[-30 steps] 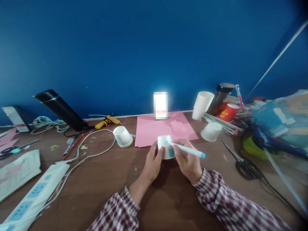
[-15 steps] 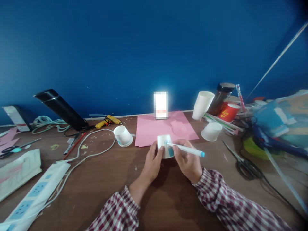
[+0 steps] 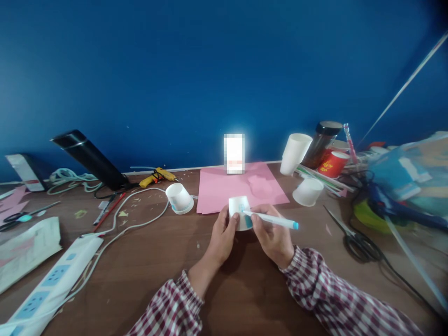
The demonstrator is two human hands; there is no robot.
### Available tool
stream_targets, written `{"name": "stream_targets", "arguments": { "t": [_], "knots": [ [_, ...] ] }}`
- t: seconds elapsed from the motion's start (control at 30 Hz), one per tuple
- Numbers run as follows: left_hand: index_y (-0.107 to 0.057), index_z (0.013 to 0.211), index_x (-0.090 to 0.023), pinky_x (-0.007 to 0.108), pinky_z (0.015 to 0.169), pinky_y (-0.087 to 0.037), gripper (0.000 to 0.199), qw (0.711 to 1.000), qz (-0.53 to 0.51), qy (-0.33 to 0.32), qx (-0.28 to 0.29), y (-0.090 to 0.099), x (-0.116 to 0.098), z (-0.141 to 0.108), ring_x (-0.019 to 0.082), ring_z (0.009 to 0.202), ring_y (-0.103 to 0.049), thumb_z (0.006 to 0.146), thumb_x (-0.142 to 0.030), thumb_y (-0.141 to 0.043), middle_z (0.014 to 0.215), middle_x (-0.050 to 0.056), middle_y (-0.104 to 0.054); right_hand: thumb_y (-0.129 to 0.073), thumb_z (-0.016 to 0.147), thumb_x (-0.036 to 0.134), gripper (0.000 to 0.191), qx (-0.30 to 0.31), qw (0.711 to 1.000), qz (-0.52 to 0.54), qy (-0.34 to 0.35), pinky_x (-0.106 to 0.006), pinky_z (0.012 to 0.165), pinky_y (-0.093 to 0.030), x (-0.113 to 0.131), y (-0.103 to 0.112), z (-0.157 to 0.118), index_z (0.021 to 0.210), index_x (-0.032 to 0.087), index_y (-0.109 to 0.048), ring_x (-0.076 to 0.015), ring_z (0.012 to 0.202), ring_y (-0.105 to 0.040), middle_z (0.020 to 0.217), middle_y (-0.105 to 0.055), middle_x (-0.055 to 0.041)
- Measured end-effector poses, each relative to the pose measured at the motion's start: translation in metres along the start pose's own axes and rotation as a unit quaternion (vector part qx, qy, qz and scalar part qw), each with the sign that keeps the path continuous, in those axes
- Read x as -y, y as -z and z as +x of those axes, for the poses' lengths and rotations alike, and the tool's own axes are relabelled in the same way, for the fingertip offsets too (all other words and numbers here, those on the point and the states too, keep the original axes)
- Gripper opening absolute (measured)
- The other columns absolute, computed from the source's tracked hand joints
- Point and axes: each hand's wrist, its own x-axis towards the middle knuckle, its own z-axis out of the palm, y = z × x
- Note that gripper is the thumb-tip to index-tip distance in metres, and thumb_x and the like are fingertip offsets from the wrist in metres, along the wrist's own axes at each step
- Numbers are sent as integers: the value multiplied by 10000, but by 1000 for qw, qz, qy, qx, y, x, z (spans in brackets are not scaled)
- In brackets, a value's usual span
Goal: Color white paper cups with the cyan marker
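My left hand (image 3: 222, 237) grips a white paper cup (image 3: 235, 205) by its left side, thumb on the front. Blue marks show on the cup's wall. In my right hand (image 3: 273, 235) is a white marker (image 3: 276, 220) with a light blue end, its tip at the cup's marked side. Pink paper (image 3: 220, 189) lies just beyond the cup, under a bright, pixelated upright object (image 3: 234, 154). Another white cup (image 3: 179, 198) with blue near its rim stands to the left of the paper.
Scissors (image 3: 360, 245) and a low white cup (image 3: 308, 191) are on the right, with stacked cups (image 3: 294, 153) behind. On the left are a yellow glue gun (image 3: 157, 177), black bottle (image 3: 89, 158), power strip (image 3: 52, 280) and white cable.
The marker's tip has shifted slightly down on the cup, and the blue marks look a little larger. Both hands keep their hold.
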Motion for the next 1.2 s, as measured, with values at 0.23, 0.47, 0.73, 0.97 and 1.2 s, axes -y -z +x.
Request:
{"name": "stream_targets", "arguments": {
  "t": [0.23,0.47,0.73,0.97,1.2],
  "knots": [
    [-530,1182,-161,302,929,-415,379,1000,3,-6,6,-1,0,0,187,1034,-553,891,-396,-468,1123,73,-618,-546,860,235,76,-1,1000,-17,18,-289,642,-508,3,-1,0,918,199,-577,-188,772,-625,851,-637,-53],
    [-526,1197,-169,305,937,-406,392,1000,7,-5,5,0,0,0,192,1056,-546,887,-402,-476,1144,70,-614,-548,858,233,67,-5,1000,-23,14,-290,663,-506,2,-1,0,902,197,-583,-189,780,-626,845,-642,-51],
    [-536,1192,-173,296,897,-418,375,1000,7,-3,6,1,2,-1,185,1010,-557,897,-392,-460,1120,64,-622,-547,861,249,84,-16,1000,-18,-1,-285,658,-509,0,0,1,910,189,-580,-187,765,-635,853,-658,-59],
    [-545,1181,-177,288,905,-413,363,1000,-3,-1,0,1,0,0,184,1014,-556,892,-385,-473,1116,61,-625,-542,865,265,91,-18,1000,-21,-10,-283,636,-510,1,1,2,896,188,-582,-188,747,-636,830,-660,-60],
    [-563,1176,-184,291,900,-418,370,1000,-26,8,-4,0,-1,-2,199,1027,-562,880,-397,-493,1129,63,-631,-560,862,269,88,-30,999,16,-30,-267,590,-507,0,0,1,890,189,-583,-167,675,-615,784,-650,-46]
  ]
}}
